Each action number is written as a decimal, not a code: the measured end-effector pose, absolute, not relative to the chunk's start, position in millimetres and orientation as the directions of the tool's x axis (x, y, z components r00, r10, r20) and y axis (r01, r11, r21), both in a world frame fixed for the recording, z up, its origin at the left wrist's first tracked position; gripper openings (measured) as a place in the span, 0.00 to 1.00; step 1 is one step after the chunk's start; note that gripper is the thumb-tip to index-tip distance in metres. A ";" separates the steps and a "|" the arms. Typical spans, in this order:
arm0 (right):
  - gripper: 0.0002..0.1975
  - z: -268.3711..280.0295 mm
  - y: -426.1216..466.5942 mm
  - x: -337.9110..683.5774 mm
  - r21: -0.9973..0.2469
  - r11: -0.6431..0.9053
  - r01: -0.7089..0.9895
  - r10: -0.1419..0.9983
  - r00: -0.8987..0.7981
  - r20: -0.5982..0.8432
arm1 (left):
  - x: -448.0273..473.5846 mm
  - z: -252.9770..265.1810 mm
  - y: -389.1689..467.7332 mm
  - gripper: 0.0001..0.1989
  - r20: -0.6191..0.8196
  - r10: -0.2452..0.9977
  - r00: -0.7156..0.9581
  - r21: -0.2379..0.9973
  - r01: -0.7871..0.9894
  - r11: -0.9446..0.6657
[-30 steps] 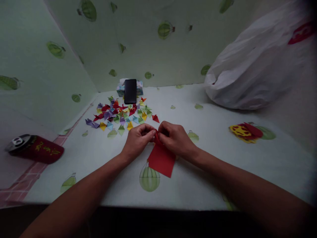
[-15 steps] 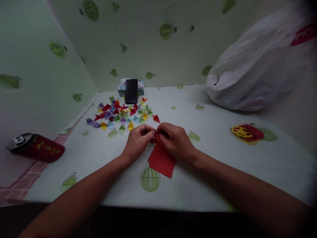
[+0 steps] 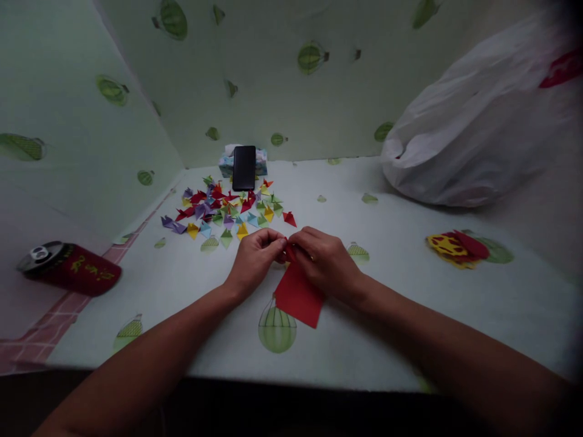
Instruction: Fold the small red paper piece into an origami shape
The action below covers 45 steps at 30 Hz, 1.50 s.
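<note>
Between my fingertips is a small folded piece of red paper (image 3: 290,250), mostly hidden by the fingers. My left hand (image 3: 260,258) pinches it from the left with thumb and forefinger. From the right, my right hand (image 3: 321,258) grips it with curled fingers. Below them a flat red paper square (image 3: 299,297) lies on the table, its upper right part covered by my right hand. A heap of small folded paper cranes (image 3: 223,209) in many colours spreads out behind my left hand. One red crane (image 3: 289,218) lies just beyond my fingertips.
A black phone (image 3: 244,168) leans on a tissue box (image 3: 261,161) at the back. A red drink can (image 3: 75,267) lies at the left. At the right are a white plastic bag (image 3: 455,139) and red and yellow cut-out pieces (image 3: 450,247). The table edge (image 3: 319,385) is near my forearms.
The whole view has shifted slightly. My right hand's fingers have moved a little around the folded red paper; both hands keep their hold on it.
</note>
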State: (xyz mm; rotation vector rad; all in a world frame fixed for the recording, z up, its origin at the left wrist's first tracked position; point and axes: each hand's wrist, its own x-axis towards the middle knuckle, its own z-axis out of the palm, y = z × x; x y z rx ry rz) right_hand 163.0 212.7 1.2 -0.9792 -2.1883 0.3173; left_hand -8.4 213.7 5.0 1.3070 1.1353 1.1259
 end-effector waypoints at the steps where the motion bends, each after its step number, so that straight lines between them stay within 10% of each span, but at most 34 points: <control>1: 0.09 1.2 212.6 163.0 -0.460 0.687 0.562 0.723 -0.473 0.503 | -8.3 5.3 213.7 0.10 0.026 0.993 0.117 0.999 0.038 -0.030; 45: 0.09 -6.1 215.5 160.1 -0.443 0.698 0.563 0.713 -0.482 0.510 | -6.5 6.0 215.2 0.03 0.059 0.992 0.111 0.996 -0.069 -0.052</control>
